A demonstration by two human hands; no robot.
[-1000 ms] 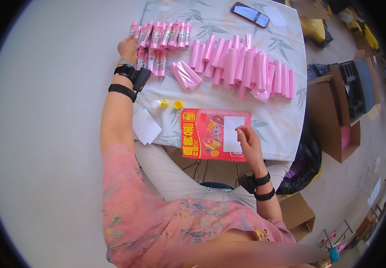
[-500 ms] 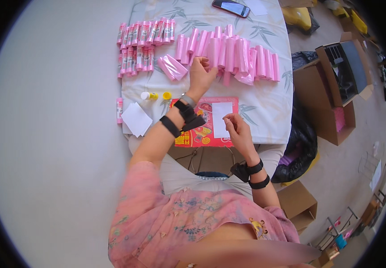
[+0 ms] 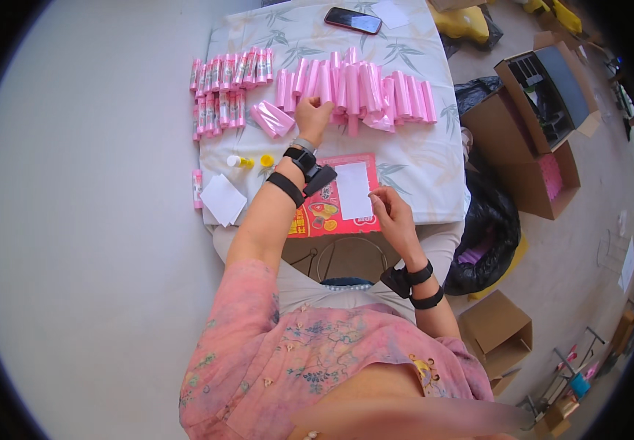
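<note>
Bare rolls of pink plastic bags point(image 3: 372, 86) lie heaped across the table. My left hand point(image 3: 312, 119) reaches to the heap's near left side, its fingers closed at the lower end of one pink roll. A loose, shiny pink roll point(image 3: 271, 119) rests just left of that hand. Over the right edge of a white paper slip point(image 3: 354, 192), my right hand point(image 3: 393, 218) has thumb and forefinger drawn together; whatever may be between them is hidden. Beneath the slip is a red printed sheet point(image 3: 365, 160).
Labelled pink rolls point(image 3: 221, 73) stand in two rows at the left. Nearer are a glue stick point(image 3: 241, 161), its yellow cap point(image 3: 266, 160), white slips point(image 3: 223, 199) and one labelled roll point(image 3: 197, 188). A phone point(image 3: 353, 20) lies far back. Cardboard boxes point(image 3: 504, 132) and a black bag point(image 3: 494, 242) flank the table's right.
The whole view has shifted a little, so the table sits further left. My left hand's fingers have curled in more at the heap; my right hand stays beside the slip.
</note>
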